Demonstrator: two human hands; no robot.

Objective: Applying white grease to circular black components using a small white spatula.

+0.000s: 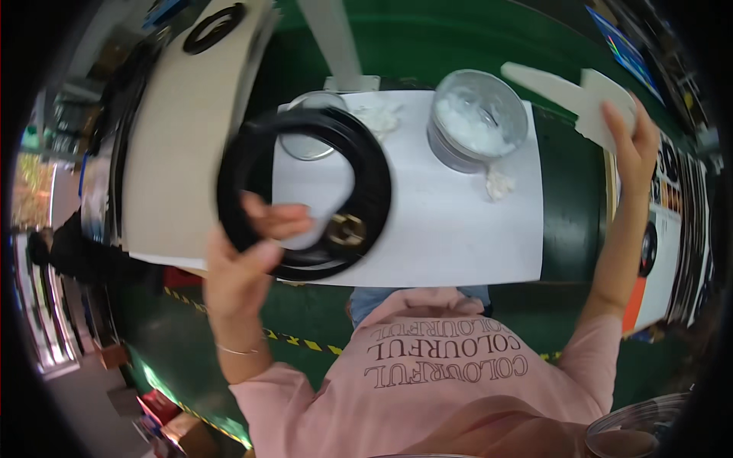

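My left hand (244,252) is closed around the near left side of a thick black rubber ring (374,168), raised over the left part of a white sheet (450,237). The ring has a brass-coloured fitting on its near right side and looks blurred by motion. My right hand (637,145) is up at the far right, fingers closed on a flat, irregular white card piece (603,107). Between the hands, toward the back, stands a clear round tub (458,160) with white stuff inside. A white clump (500,185) lies beside the tub.
Partly behind the ring is a round, shallow container (305,146), with white scraps (380,118) near it. A pale board stack (179,153) at left carries another black ring (214,28). A grey post (332,38) rises behind. Printed sheets (672,229) are stacked at right.
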